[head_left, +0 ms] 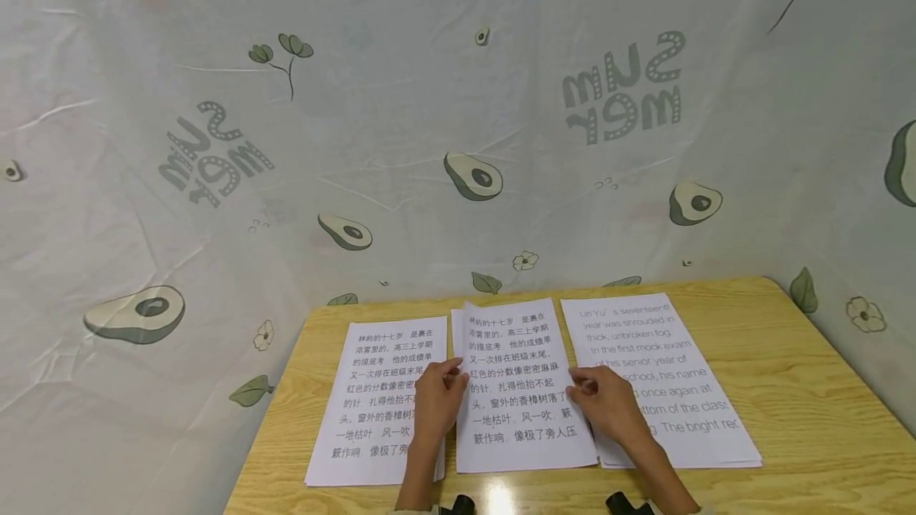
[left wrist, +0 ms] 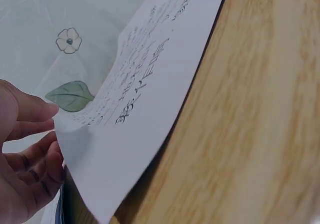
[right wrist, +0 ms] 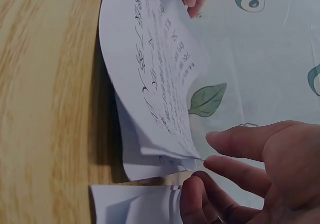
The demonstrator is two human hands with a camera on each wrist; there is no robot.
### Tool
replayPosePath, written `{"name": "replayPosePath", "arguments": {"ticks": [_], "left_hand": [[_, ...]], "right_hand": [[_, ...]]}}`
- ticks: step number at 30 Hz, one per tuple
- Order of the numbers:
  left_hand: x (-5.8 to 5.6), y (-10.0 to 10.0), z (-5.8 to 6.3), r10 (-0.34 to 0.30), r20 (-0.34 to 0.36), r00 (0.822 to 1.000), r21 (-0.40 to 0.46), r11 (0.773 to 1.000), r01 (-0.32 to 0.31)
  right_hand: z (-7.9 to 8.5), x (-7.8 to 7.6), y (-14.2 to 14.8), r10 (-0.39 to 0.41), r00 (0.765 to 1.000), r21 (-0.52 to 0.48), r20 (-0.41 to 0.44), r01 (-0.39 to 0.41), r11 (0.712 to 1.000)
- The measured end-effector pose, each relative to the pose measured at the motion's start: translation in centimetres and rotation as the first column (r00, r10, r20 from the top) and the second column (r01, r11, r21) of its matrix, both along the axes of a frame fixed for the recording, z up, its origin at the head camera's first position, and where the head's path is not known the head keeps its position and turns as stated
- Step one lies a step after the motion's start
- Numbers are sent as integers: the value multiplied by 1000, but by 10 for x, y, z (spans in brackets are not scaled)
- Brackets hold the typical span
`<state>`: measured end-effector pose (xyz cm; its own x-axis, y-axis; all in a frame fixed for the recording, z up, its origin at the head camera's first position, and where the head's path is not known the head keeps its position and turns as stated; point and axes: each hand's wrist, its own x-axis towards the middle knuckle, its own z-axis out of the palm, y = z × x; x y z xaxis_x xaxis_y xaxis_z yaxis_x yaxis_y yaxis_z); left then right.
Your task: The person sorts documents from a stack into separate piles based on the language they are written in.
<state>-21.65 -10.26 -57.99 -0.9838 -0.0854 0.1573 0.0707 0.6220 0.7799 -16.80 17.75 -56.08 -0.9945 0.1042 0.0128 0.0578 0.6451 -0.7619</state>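
Note:
In the head view, a sheet of paper with printed Chinese text is raised over the middle of the table, its surface bowed. My left hand pinches its left edge between thumb and index finger, as the left wrist view shows close up. At the opposite edge is my right hand; in the right wrist view its index fingertip touches the paper's edge while the thumb stands apart from it. Beneath the raised sheet, more paper shows.
Left of the middle sheet lies a stack of Chinese-text paper. To the right is a stack with large English print, partly covered by my right hand. All rest on a wooden table, with an avocado-patterned curtain behind.

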Motion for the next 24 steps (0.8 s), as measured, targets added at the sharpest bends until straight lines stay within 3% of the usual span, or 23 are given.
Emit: {"name": "replayPosePath", "arguments": {"ticks": [11, 18, 24], "left_hand": [[2, 5, 4, -27, -28, 999, 84, 996, 30], [0, 2, 3, 9, -12, 1000, 91, 996, -8], [0, -1, 4, 1, -3, 1000, 102, 995, 0]], "right_hand": [[3, -2, 0, -4, 1000, -82, -10, 3, 997], [6, -1, 4, -25, 999, -87, -26, 22, 996], [11, 0, 7, -37, 999, -109, -21, 35, 993]]}}
